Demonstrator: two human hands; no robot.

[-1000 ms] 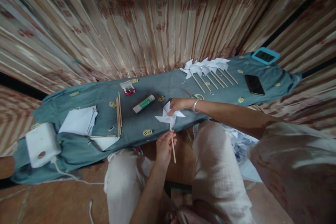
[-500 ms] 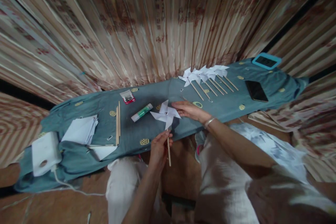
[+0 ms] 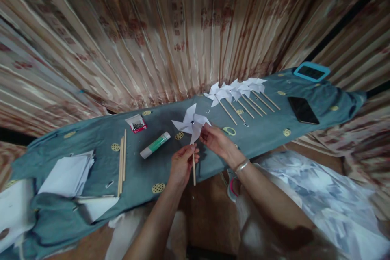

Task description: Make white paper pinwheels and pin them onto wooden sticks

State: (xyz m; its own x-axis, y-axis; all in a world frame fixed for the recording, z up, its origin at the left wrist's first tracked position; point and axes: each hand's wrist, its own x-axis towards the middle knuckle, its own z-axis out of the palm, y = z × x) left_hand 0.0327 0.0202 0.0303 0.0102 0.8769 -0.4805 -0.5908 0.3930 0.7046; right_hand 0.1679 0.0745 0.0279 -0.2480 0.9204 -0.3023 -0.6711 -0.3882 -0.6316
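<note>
A white paper pinwheel (image 3: 188,125) with a silver pin at its centre is held up over the near part of the cloth-covered table. Its wooden stick (image 3: 194,170) is pinched just below the blades by my left hand (image 3: 180,165). My right hand (image 3: 218,143) is closed at the pinwheel's right side, its fingertips on the edge of a paper blade. Behind it lies a row of several finished pinwheels (image 3: 231,93), sticks toward me. A glue stick (image 3: 156,145) with a green label rests left of the held pinwheel.
Left are loose wooden sticks (image 3: 122,164), an open red-and-white box of pins (image 3: 137,124), stacked white paper (image 3: 67,174) and a white device (image 3: 15,211) with a cable. Right are green-handled scissors (image 3: 229,131), a black phone (image 3: 303,109) and a blue-framed clock (image 3: 311,72). Curtains hang behind.
My right hand has come down and inward, its fingers curling in at the blade's edge. The pinwheel has risen slightly in the view, which has shifted; my left hand keeps the stick.
</note>
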